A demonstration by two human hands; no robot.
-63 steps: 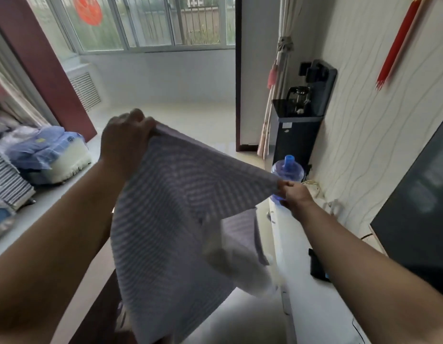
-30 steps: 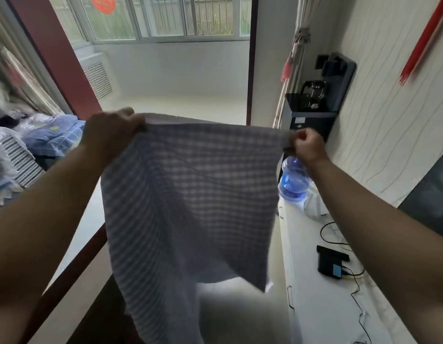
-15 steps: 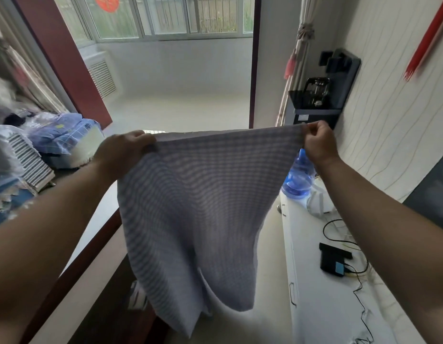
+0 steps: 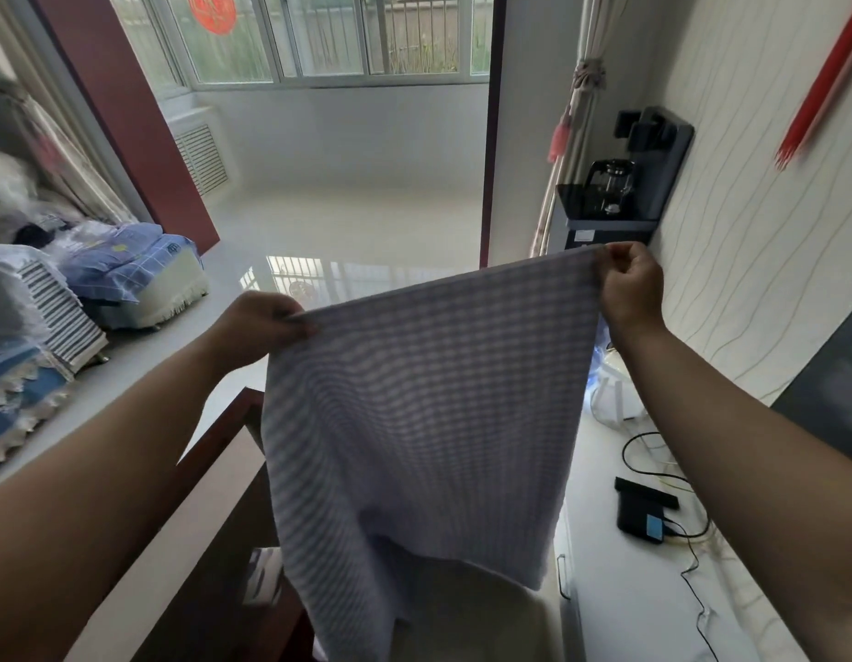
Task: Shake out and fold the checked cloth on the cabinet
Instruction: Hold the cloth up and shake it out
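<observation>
- The checked cloth point(image 4: 414, 413) hung in the air, stretched out between both hands, to the left of the white cabinet point(image 4: 620, 604) and not touching it.
- The left hand point(image 4: 254, 329) pinched the cloth's upper left corner, fingers curled round the edge.
- The right hand point(image 4: 629, 289) gripped the upper right corner, held higher than the left, so the top edge sloped.
- The lower edge drooped loose, folding in on itself near the bottom.
- On the cabinet lay a small black device point(image 4: 641, 511) with cables point(image 4: 691, 566).
- A black water dispenser point(image 4: 620, 183) stood against the wall beyond.
</observation>
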